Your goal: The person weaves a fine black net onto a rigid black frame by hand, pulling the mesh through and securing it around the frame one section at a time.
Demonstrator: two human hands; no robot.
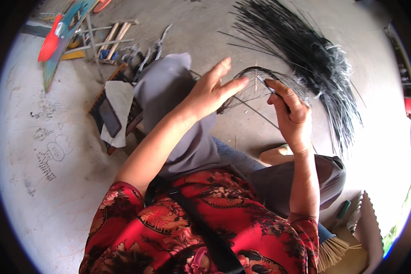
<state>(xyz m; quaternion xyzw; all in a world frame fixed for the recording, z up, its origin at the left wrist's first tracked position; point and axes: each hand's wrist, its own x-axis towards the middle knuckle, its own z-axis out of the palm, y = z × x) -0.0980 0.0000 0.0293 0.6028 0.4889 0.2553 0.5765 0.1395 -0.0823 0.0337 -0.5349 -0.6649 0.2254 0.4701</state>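
My left hand (208,93) is in front of my raised knee, thumb and fingers stretched apart, with nothing visible between them. Close to its thumb is an openwork piece of thin black strands (249,71), curved like a shallow basket or net. My right hand (291,109) pinches a small tool with a pale metal blade (261,82), held over the strands. Its exact kind does not show clearly. The far right side of the black piece passes behind my right hand. Whether the left fingers touch the strands cannot be made out.
A large bundle of long black strips (324,59) lies on the concrete floor at the far right. A low wooden stool (106,146) on the left bears a cloth and a dark phone (110,118). Wooden frames (114,41) stand behind it. A straw brush (331,253) is at lower right.
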